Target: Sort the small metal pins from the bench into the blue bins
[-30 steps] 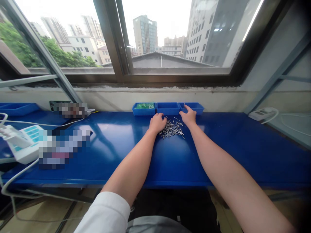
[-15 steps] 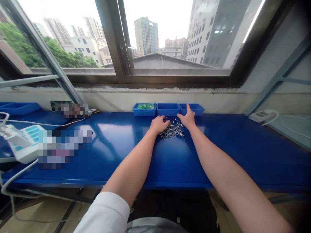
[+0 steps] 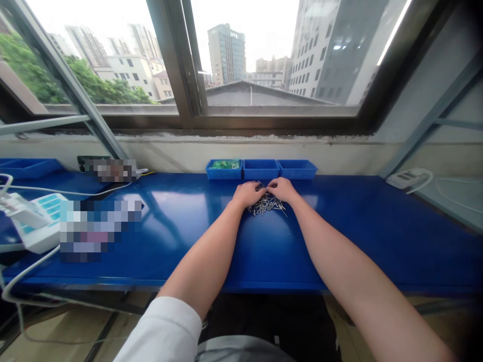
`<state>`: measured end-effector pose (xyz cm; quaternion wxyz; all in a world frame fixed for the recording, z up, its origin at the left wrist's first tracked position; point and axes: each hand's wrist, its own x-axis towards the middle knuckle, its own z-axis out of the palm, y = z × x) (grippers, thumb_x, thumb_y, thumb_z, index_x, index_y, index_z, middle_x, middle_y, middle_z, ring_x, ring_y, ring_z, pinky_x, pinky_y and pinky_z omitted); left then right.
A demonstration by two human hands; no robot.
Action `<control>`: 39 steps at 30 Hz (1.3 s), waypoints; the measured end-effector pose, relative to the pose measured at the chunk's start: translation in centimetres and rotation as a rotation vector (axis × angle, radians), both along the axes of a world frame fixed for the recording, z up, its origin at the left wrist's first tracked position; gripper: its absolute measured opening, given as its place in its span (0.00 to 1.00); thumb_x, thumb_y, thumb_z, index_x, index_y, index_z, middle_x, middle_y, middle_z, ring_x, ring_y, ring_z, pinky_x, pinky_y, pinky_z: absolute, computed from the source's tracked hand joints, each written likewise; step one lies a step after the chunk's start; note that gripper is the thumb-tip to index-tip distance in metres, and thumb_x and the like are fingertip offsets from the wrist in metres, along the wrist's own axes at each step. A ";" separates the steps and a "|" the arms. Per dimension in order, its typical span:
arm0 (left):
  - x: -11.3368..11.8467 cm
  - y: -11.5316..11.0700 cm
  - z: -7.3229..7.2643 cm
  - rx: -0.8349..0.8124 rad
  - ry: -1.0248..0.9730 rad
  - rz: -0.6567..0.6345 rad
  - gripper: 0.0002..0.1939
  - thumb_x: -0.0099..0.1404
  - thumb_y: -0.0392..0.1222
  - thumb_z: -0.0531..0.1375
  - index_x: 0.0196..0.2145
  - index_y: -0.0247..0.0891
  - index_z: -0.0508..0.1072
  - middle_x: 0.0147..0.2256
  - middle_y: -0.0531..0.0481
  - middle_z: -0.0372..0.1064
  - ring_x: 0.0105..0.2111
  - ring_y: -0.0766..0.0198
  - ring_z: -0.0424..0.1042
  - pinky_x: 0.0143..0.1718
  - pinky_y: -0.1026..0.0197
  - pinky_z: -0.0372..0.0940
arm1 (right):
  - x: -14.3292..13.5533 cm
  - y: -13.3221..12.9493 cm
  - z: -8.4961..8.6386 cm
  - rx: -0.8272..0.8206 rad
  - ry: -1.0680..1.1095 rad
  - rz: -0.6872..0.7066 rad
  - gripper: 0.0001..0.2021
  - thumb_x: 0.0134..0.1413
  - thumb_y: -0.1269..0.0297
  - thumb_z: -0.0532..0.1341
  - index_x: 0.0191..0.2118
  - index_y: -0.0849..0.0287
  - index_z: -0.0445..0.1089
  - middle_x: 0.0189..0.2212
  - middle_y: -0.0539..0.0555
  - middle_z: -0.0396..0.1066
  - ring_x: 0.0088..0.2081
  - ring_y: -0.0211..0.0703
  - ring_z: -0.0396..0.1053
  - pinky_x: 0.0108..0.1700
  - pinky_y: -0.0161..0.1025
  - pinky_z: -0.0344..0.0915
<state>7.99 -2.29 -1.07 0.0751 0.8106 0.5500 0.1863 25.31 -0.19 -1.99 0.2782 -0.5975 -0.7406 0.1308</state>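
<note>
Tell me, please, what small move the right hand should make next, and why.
Perhaps the right hand should pinch one of the thin metal pieces: its fingertips are at them, close to the left hand; any grip is unclear.

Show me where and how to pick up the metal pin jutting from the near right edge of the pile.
Probably best to pinch the pin across its slim shaft near the outer end, coming from the near right. That end points out of the pile over bare blue tabletop, while both hands sit at the pile's far side.
</note>
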 end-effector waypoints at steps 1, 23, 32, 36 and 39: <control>0.0 0.0 0.0 0.000 0.003 0.000 0.28 0.64 0.58 0.48 0.54 0.41 0.69 0.56 0.46 0.66 0.56 0.52 0.64 0.55 0.56 0.58 | 0.0 0.0 0.0 -0.002 0.004 0.003 0.07 0.48 0.62 0.62 0.32 0.55 0.76 0.33 0.53 0.76 0.39 0.44 0.71 0.43 0.37 0.65; 0.4 -0.3 0.4 0.251 -0.260 -0.079 0.18 0.63 0.42 0.56 0.51 0.40 0.71 0.49 0.46 0.71 0.51 0.57 0.67 0.55 0.56 0.60 | -1.2 -0.5 0.9 0.165 0.617 0.221 0.10 0.46 0.57 0.61 0.31 0.58 0.71 0.24 0.49 0.69 0.24 0.37 0.65 0.31 0.37 0.64; 0.4 -0.4 0.9 0.218 -0.320 -0.151 0.11 0.65 0.41 0.56 0.42 0.41 0.76 0.41 0.49 0.75 0.43 0.60 0.72 0.49 0.59 0.64 | -1.3 -1.2 1.6 0.048 0.815 0.230 0.22 0.35 0.52 0.69 0.35 0.58 0.65 0.18 0.46 0.68 0.17 0.34 0.60 0.21 0.33 0.57; 0.3 -0.3 0.8 0.236 -0.297 -0.090 0.12 0.66 0.44 0.55 0.39 0.40 0.77 0.39 0.48 0.76 0.41 0.60 0.72 0.47 0.60 0.64 | -1.4 -1.0 1.5 0.064 0.790 0.219 0.20 0.38 0.48 0.68 0.32 0.58 0.67 0.16 0.46 0.66 0.16 0.35 0.61 0.21 0.34 0.57; 0.3 -0.2 0.8 0.268 -0.292 -0.045 0.11 0.66 0.42 0.54 0.38 0.40 0.77 0.38 0.49 0.76 0.41 0.60 0.72 0.46 0.60 0.64 | -1.3 -0.9 1.4 0.081 0.803 0.183 0.20 0.42 0.45 0.65 0.29 0.59 0.69 0.18 0.49 0.69 0.17 0.35 0.62 0.21 0.34 0.58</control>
